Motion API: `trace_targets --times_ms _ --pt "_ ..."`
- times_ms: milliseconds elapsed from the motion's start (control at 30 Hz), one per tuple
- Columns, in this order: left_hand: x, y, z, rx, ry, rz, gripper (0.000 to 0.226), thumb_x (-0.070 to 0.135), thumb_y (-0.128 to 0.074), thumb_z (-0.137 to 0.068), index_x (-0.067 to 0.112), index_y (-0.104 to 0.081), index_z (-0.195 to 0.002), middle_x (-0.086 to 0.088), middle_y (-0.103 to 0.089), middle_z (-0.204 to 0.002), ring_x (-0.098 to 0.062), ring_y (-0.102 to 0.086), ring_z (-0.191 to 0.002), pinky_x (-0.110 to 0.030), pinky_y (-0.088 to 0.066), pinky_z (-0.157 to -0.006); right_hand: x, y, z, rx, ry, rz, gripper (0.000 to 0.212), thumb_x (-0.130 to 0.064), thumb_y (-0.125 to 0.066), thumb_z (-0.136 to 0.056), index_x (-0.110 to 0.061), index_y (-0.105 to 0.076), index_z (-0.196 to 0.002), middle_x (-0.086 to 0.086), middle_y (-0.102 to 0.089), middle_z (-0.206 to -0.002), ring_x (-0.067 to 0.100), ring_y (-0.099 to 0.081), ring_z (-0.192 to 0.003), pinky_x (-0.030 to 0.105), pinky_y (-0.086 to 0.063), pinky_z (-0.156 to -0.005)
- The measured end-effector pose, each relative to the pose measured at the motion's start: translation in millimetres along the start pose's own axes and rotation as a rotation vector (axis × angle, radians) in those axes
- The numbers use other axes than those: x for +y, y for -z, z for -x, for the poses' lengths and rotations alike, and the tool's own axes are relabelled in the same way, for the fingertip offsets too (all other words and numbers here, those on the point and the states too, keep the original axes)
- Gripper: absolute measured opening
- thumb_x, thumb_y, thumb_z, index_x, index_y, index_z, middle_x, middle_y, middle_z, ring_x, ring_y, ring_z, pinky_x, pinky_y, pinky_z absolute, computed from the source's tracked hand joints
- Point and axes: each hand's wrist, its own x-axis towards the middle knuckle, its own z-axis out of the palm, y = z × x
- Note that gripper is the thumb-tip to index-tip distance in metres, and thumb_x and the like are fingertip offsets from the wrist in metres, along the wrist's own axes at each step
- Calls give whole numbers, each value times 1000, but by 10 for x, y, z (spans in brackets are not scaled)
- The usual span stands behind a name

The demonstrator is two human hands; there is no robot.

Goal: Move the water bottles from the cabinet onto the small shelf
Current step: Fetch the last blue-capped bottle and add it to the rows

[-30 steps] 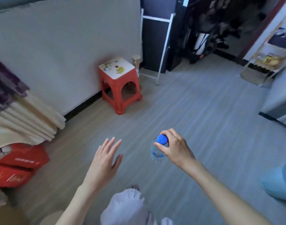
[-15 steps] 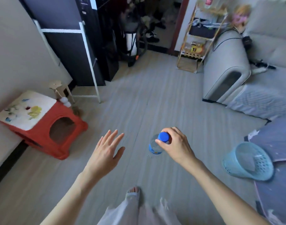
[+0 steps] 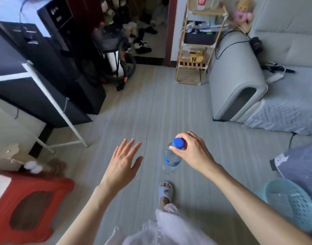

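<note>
My right hand [image 3: 192,152] pinching water bottle [image 3: 171,159] by neck under blue cap [image 3: 177,143]; bottle hangs in air above floor [image 3: 151,112], well apart from small shelf [image 3: 198,41]. My left hand [image 3: 124,162] spread, fingers straight, holding nothing. Shelf stands far across floor, beside sofa arm [image 3: 234,76]. Another bottle [image 3: 202,2] on its top tier, seemingly. Judgement: mid-carry; this bottle not yet placed. Cabinet out of view, so remaining count unknown.

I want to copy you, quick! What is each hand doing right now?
Left hand: open, fingers spread, holding nothing.
Right hand: gripping the water bottle by its blue cap.
</note>
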Motion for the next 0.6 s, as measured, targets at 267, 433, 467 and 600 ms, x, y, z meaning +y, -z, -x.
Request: trace_targets --times_ms 267,433,467,600 --pt "181 203 -2017 94 -29 -8 49 40 -43 -90 18 -39 -135 -10 -40 -142 -29 -23 -138 -42 -23 -110 430 623 -1863 26 29 1 26 -26 -74 -73 -12 -60 -89 -4 -50 -87 14 -47 -73 20 -36 -71" --pt "143 89 -3124 59 -37 -10 49 37 -46 -91 20 -36 -136 -8 -36 -145 -27 -19 -139 -38 -18 -111 813 891 -3018 77 11 5 23 -21 -74 -72 -9 -61 -86 -2 -52 -82 13 -46 -72 14 -31 -68" --pt "129 68 -3385 57 -40 -8 49 38 -45 -91 21 -35 -136 -8 -35 -145 -27 -18 -139 -36 -16 -110 900 929 -3254 79 8 10 23 -20 -74 -71 -9 -61 -86 -1 -54 -82 13 -46 -73 14 -31 -68" --pt "102 32 -4539 55 -56 31 50 34 -47 -90 21 -35 -137 -9 -34 -146 -26 -16 -140 -36 -15 -111 1232 1084 -4183 85 -30 21 21 -18 -74 -71 -8 -61 -85 2 -58 -85 13 -48 -74 15 -33 -71"
